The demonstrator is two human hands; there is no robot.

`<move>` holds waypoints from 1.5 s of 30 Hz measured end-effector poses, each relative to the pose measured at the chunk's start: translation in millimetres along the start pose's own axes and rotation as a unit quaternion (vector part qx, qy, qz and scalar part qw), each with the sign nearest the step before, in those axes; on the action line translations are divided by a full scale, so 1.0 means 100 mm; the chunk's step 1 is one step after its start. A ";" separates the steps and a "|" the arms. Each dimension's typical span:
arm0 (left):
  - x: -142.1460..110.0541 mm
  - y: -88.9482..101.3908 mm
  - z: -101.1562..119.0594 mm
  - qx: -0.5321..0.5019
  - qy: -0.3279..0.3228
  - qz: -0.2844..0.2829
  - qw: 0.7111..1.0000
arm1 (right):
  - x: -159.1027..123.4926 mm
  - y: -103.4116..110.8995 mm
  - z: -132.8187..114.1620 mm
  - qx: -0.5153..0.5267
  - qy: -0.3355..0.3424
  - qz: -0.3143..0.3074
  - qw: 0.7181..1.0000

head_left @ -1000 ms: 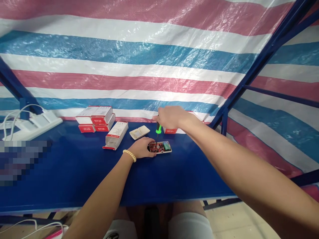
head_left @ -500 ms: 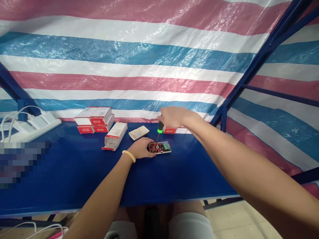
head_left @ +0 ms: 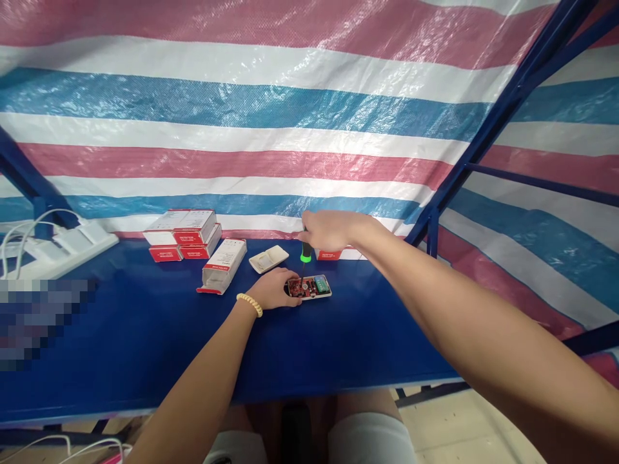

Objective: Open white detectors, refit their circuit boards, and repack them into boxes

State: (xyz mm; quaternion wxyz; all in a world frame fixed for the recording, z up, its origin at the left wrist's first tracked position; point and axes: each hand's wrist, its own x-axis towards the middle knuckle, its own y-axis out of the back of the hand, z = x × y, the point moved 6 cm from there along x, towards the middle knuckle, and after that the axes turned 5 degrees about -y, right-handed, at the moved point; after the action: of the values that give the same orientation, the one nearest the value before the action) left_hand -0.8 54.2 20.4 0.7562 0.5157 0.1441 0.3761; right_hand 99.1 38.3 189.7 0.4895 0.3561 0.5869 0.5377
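Observation:
On the blue table lies a circuit board [head_left: 309,288], red with a green block at its right end, set in a white plastic housing. My left hand [head_left: 278,288] grips the left end of this housing between thumb and fingers. Above the board, my right hand [head_left: 333,230] is closed round the black and green handle of a screwdriver [head_left: 305,253]. The shaft points down, nearly upright, and its tip meets the left half of the board. Whether it sits in a screw is too small to tell. Behind my left hand rests a white cover [head_left: 269,258], separate from the housing.
An opened white and red box [head_left: 224,265] lies left of the cover. Several similar boxes [head_left: 182,234] are stacked behind it, and more boxes [head_left: 329,254] sit partly behind my right hand. A white power strip [head_left: 72,248] with plugs and cables stands at the far left.
The screwdriver handle and my right hand have shifted slightly left, and the screwdriver now stands more upright. My left hand keeps its hold on the housing.

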 end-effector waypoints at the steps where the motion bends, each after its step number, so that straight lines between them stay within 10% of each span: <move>1: 0.00 0.00 0.00 0.000 0.001 -0.001 1.000 | 0.01 0.01 -0.01 -0.020 -0.007 0.003 1.000; 7: 0.00 0.00 0.00 -0.009 0.006 -0.003 1.000 | 0.08 0.10 -0.03 -0.053 -0.046 0.055 0.996; 14: 0.00 -0.01 -0.02 -0.008 0.004 -0.002 1.000 | 0.00 0.03 -0.09 0.003 0.014 -0.045 0.999; 22: 0.00 -0.01 -0.03 -0.012 0.018 0.003 1.000 | 0.08 0.10 -0.12 -0.063 -0.032 0.049 0.996; 32: 0.00 -0.03 -0.05 -0.011 0.012 0.002 1.000 | -0.03 0.03 -0.11 -0.014 0.008 -0.063 0.998; 45: 0.01 -0.02 -0.03 -0.024 0.017 -0.001 1.000 | -0.01 0.08 -0.10 -0.041 -0.037 0.015 0.998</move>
State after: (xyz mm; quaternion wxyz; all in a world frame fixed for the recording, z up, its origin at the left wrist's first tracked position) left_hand -1.5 56.2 17.8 0.7659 0.4914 0.1481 0.3873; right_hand 88.6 36.2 197.5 0.5166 0.3641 0.5405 0.5554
